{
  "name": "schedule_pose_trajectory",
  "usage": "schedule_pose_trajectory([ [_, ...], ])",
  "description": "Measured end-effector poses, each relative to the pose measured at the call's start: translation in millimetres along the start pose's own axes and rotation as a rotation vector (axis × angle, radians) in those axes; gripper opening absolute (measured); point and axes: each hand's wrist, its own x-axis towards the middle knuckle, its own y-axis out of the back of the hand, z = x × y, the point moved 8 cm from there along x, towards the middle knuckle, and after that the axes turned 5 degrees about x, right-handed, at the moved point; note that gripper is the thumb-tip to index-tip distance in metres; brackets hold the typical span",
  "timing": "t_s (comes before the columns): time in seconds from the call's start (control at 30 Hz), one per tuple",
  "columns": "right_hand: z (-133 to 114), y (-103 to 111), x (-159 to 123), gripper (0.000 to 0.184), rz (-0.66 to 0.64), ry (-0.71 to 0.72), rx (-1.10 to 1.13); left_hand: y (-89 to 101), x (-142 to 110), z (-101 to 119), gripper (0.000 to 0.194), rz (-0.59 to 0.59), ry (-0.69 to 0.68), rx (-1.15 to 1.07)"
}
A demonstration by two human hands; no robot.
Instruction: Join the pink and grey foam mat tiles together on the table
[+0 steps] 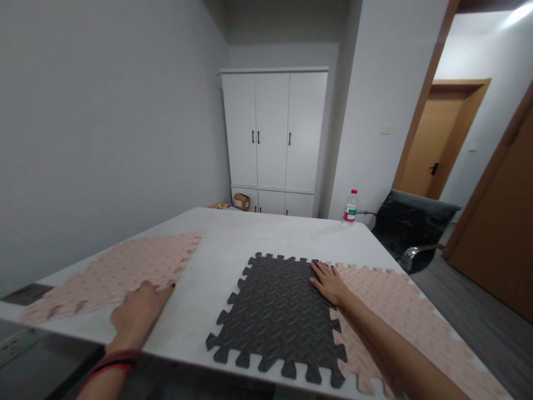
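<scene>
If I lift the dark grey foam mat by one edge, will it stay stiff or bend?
The dark grey mat looks like thin foam lying flat, so it would probably droop and feel light. Its ridged surface suggests little slipping. The right hand presses its seam with the pink mat.

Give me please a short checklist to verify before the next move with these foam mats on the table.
1. Right hand flat on the seam between the dark grey foam mat and the pink foam mat on the right: ok.
2. Teeth along that seam fully locked: cannot tell, the hand and forearm cover part of it.
3. Left hand at the edge of the pink foam mat on the left: ok.
4. Left pink mat joined to the grey one: not ok, bare white table lies between.
5. Grey mat fully on the table: not ok, its near teeth pass the edge.
6. Water bottle apart from the mats: ok.
</scene>
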Motion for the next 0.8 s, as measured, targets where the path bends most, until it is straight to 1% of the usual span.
schedule_pose_trajectory([
  [0.1, -2, 3, -2, 0.065, 0.026, 0.006, 0.089, -2.8, 11, 3, 0.054, 0.017, 0.007, 0.031],
  [0.17, 0, 8, -2, 0.063, 0.051, 0.0, 0.175, 8.1, 15, 3, 0.05, 0.072, 0.012, -0.006],
  [0.2, 1, 11, -1, 0.063, 0.067, -0.008, 0.229, 19.7, 16, 4, 0.049, 0.127, 0.02, -0.044],
  [0.27, 9, 23, 2, 0.063, 0.114, -0.028, 0.351, 53.0, 11, 11, 0.048, 0.27, 0.027, -0.169],
  [0.33, 21, 42, 6, 0.062, 0.172, -0.046, 0.475, 91.4, -1, 31, 0.044, 0.397, -0.004, -0.386],
  [0.37, 29, 53, 8, 0.062, 0.198, -0.057, 0.535, 109.4, -7, 47, 0.041, 0.439, -0.045, -0.507],
  [0.4, 38, 65, 10, 0.062, 0.218, -0.07, 0.593, 125.2, -15, 68, 0.038, 0.461, -0.106, -0.635],
  [0.47, 56, 91, 12, 0.063, 0.24, -0.103, 0.706, 147.4, -31, 124, 0.035, 0.431, -0.277, -0.761],
  [0.5, 66, 105, 12, 0.065, 0.247, -0.119, 0.757, 154.1, -42, 158, 0.033, 0.399, -0.377, -0.789],
  [0.57, 84, 134, 7, 0.07, 0.258, -0.138, 0.842, 159.6, -69, 230, 0.029, 0.325, -0.606, -0.81],
  [0.63, 107, 166, -3, 0.074, 0.31, -0.153, 0.966, 156.0, -103, 301, 0.025, 0.251, -0.824, -0.802],
  [0.7, 138, 196, -17, 0.077, 0.413, -0.168, 1.116, 144.4, -138, 366, 0.022, 0.176, -0.992, -0.764],
  [0.73, 156, 208, -26, 0.078, 0.478, -0.183, 1.174, 136.0, -155, 394, 0.021, 0.139, -1.06, -0.733],
  [0.77, 177, 216, -35, 0.077, 0.541, -0.22, 1.185, 126.0, -170, 420, 0.02, 0.103, -1.12, -0.695],
  [0.8, 198, 221, -45, 0.076, 0.595, -0.279, 1.144, 114.5, -184, 442, 0.019, 0.07, -1.171, -0.65],
])
